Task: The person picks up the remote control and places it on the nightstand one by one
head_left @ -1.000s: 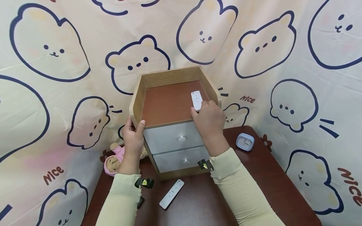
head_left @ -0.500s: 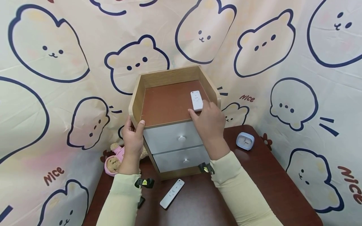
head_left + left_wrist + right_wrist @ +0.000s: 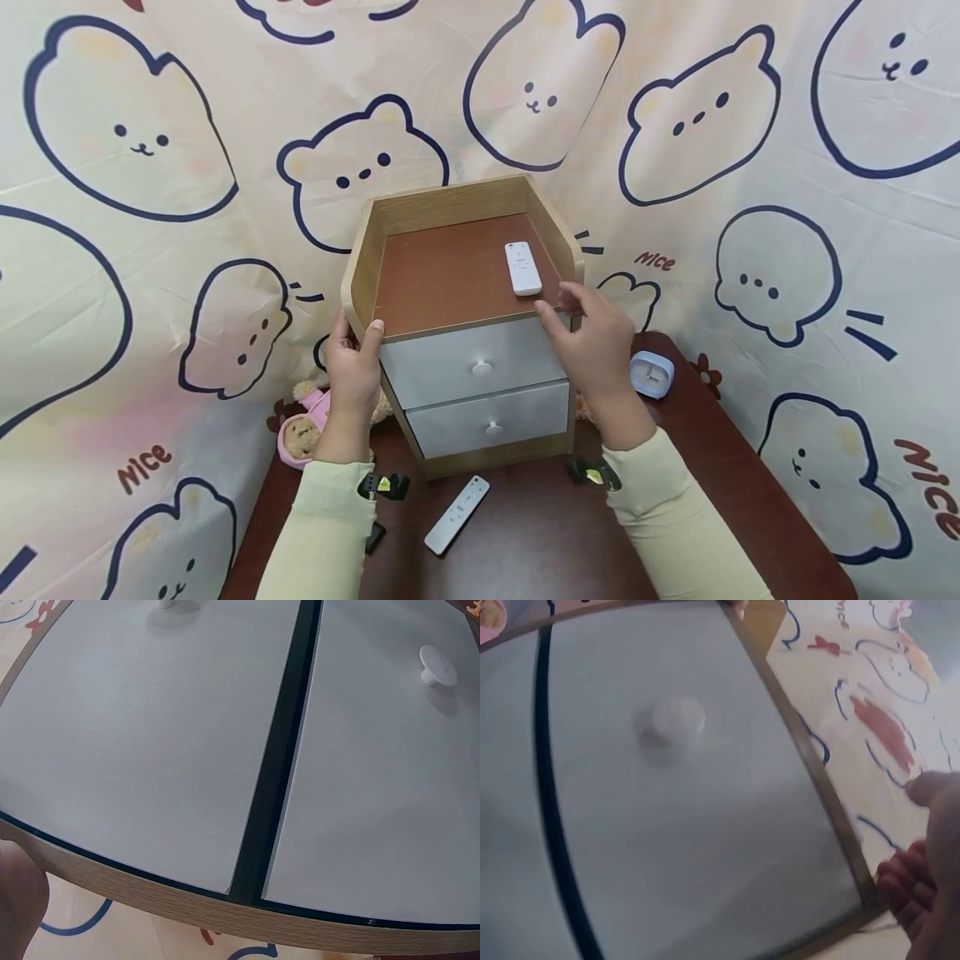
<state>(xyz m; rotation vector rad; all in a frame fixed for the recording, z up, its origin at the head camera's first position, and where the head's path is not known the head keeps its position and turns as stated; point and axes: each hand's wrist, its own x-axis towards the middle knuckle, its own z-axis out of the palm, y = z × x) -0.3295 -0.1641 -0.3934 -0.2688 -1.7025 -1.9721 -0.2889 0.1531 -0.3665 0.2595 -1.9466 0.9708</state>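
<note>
A small two-drawer cabinet (image 3: pixel 442 367) with grey drawer fronts, white knobs and a wood rim stands on the table. On its brown top, near the right side, lies a white remote control (image 3: pixel 522 269). My left hand (image 3: pixel 352 379) grips the cabinet's front left corner, thumb over the top edge and fingers behind the side panel. Just off the front right corner is my right hand (image 3: pixel 596 354), thumb and fingers parted and holding nothing. Both drawers look closed; the left wrist view shows the lower drawer knob (image 3: pixel 438 666) and a dark gap between the fronts.
A longer white remote (image 3: pixel 457 515) lies on the dark red table (image 3: pixel 540 533) before the cabinet. Left of the cabinet is a teddy bear (image 3: pixel 300 435) in pink. A light blue rounded object (image 3: pixel 651 375) sits to the right. Patterned cloth (image 3: pixel 757 275) surrounds the table.
My right hand has let go of the white remote on the cabinet top and drawn back to the right and toward me. My left hand stays put.
</note>
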